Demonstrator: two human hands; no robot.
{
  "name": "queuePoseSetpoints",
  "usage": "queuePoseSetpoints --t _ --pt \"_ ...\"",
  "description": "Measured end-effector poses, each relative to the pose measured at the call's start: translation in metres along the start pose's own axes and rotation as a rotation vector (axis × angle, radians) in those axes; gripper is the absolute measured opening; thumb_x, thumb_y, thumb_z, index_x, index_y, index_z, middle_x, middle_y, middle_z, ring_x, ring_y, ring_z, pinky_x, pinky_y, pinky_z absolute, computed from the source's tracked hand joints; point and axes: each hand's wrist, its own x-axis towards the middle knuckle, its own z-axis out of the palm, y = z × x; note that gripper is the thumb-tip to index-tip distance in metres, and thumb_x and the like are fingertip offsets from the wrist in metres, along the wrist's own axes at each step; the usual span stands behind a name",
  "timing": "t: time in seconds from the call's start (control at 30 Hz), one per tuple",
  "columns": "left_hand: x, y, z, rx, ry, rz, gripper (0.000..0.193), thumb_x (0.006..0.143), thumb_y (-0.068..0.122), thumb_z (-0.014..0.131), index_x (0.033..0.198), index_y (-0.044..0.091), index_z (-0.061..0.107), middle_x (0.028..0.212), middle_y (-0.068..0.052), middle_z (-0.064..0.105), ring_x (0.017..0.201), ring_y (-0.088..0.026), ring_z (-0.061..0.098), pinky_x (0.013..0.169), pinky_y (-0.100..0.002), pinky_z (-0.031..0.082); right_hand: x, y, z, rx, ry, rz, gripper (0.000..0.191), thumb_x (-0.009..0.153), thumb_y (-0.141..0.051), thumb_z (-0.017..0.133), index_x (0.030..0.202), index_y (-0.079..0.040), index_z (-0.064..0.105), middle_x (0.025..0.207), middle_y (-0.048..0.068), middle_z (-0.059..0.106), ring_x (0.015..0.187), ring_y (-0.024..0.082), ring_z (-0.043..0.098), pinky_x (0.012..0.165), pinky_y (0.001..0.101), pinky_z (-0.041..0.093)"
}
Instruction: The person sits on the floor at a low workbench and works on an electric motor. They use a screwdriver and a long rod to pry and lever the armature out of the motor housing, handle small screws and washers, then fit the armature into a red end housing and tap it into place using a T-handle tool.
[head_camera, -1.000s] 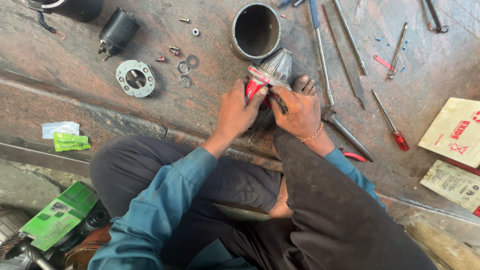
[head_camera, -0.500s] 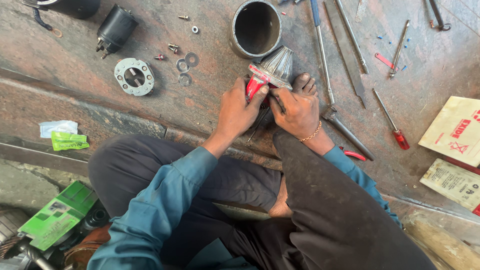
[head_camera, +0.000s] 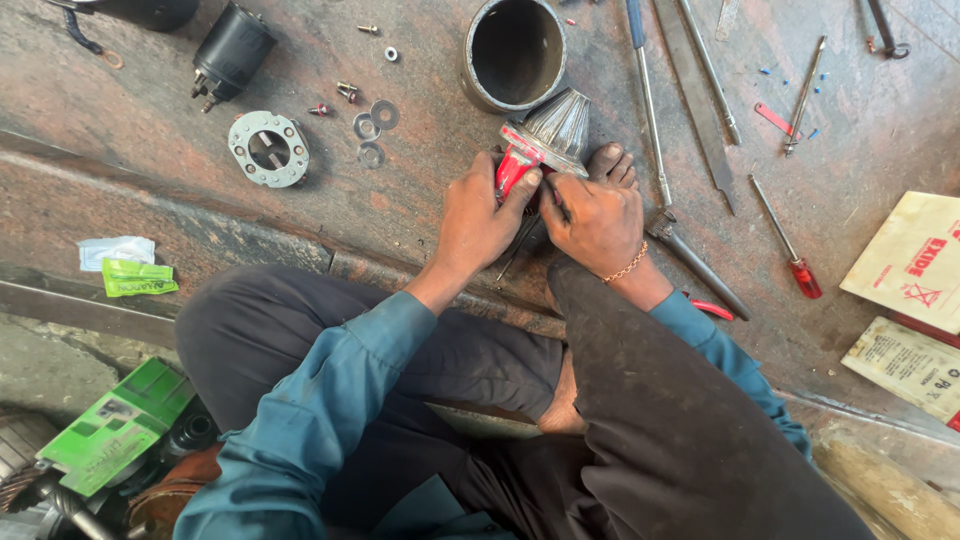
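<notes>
Fingers (head_camera: 528, 186) gripping red tool (head_camera: 512, 168), metal cylinder (head_camera: 513, 52) near

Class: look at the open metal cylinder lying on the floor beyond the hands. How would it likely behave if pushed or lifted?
The metal cylinder looks thick-walled, so probably heavy for its size and rigid. It seems to stand on end, open mouth up, so a push would likely slide it, not roll it. Tipped over, its round wall could roll toward the screwdrivers.

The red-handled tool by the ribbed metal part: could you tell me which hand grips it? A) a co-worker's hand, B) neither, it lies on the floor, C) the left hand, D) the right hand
C: the left hand closes round the red-handled tool, whose head meets the ribbed metal part, while the right hand rests beside it.
</notes>
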Motion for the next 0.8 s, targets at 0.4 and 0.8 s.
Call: queuePoseSetpoints --t 0.4,0.8 --pt "0.0004 -0.0002 0.0003 -0.001 0.010 0.005 0.046 0.097 0.040 0.069 0.102 -0.005 0.060 0.088 -0.027 0.071 0.085 -0.045 0.072 0.073 -0.051 0.054 -0.0018 -0.0022 -0.0031 0.055 0.063 -0.015 0.016 0.092 -0.016 0.081 0.102 -0.009 0.071 0.082 0.012 0.072 0.069 0.034 0.069 0.061 0.0452 0.051" --pt "-0.0006 0.0021 -0.0011 0.000 -0.004 0.001 0.045 0.098 0.039 0.069 0.103 -0.005 0.061 0.090 -0.027 0.071 0.087 -0.045 0.072 0.074 -0.051 0.054 -0.0037 0.0011 0.0016 -0.016 0.020 -0.038 0.017 0.092 -0.017 0.081 0.104 -0.012 0.069 0.080 0.012 0.070 0.070 0.035 0.069 0.065 0.0473 0.052"
